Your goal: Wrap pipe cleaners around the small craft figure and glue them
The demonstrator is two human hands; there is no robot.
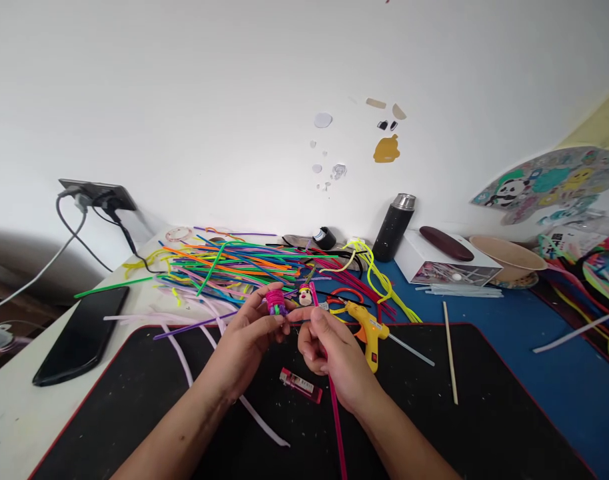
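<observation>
Fingers of the left hand [244, 340] were curled, pinching a small wound pink bundle [275, 300] with purple and green at its lower end, thumb along the bottom. Right hand [342, 360] had its thumb and curled fingers closed on a long pink stem [337, 423], index pointing toward the bundle's lower end; contact there couldn't be told. Bundle sat up over the far edge of the black mat [409, 420], just left of a small figure [305, 295] with a pale face. Yellow glue gun [373, 333] lay right of the hands, red packet [301, 385] nearer, loose colored stems [234, 263] far left. Bundle looked light, fuzzy and slightly springy, not slippery; hard squeezing could probably crush or shift the coils, so best held lightly by its wrapped sides. Stem looked soft and bendable, likely steadier gripped close to its working end.
</observation>
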